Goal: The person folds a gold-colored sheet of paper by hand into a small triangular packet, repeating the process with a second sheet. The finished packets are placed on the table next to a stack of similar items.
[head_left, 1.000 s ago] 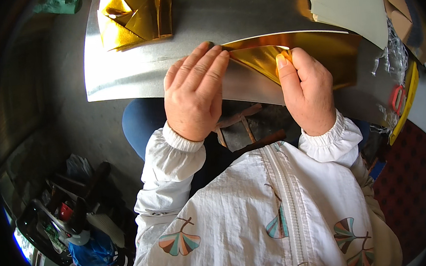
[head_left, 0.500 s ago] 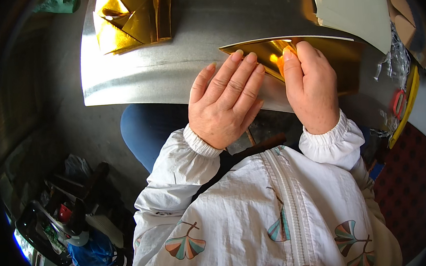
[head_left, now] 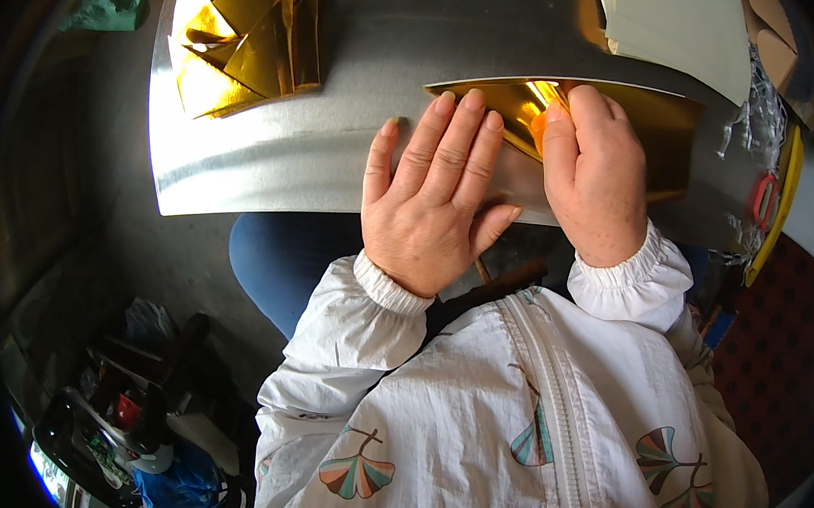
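A sheet of shiny gold foil paper [head_left: 672, 132] lies along the near edge of a metal tabletop [head_left: 365, 59], its left part folded to a slanted point. My left hand [head_left: 431, 186] rests flat with fingers stretched, the fingertips on the folded left end of the sheet. With thumb and curled fingers, my right hand [head_left: 595, 170] pinches the gold paper where it bends up; part of the paper is hidden under that hand. Folded gold paper pieces [head_left: 251, 48] lie overlapping at the table's far left.
Pale paper sheets [head_left: 674, 18] lie at the far right. Beside them are silvery plastic strips [head_left: 747, 117] and red-handled scissors [head_left: 764, 199] near a yellow edge [head_left: 777, 209]. On the floor at lower left stands a dark container [head_left: 81, 447] with a blue bag [head_left: 173, 487].
My left fingers have spread slightly, with the thumb farther out from the palm. The tabletop and papers sit slightly lower in view. My right hand keeps its pinch.
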Demonstrator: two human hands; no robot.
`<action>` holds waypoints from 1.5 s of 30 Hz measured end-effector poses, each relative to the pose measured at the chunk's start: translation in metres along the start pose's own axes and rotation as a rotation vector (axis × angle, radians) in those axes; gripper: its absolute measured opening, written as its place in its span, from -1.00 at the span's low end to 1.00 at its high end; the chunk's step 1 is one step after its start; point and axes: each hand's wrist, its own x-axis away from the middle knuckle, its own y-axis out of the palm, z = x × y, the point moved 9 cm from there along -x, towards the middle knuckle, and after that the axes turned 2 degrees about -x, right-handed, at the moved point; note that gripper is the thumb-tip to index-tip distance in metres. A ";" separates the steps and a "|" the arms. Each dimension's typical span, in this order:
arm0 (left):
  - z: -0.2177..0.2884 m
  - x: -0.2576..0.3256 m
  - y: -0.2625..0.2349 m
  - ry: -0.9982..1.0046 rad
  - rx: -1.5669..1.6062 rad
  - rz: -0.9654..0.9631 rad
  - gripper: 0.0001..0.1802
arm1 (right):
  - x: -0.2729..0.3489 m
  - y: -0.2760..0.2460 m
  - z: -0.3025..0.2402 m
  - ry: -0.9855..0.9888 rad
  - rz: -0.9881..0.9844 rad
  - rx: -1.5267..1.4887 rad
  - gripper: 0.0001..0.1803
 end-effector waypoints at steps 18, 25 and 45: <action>0.003 -0.007 0.002 -0.051 0.020 -0.024 -0.22 | -0.003 0.001 0.002 0.046 0.015 0.035 -0.89; 0.004 -0.009 0.003 -0.042 -0.024 -0.064 -0.16 | -0.005 0.002 0.003 0.066 0.000 0.055 -0.89; 0.004 -0.013 0.002 -0.058 0.000 -0.106 -0.18 | -0.010 -0.006 0.019 0.065 0.084 -0.140 -0.86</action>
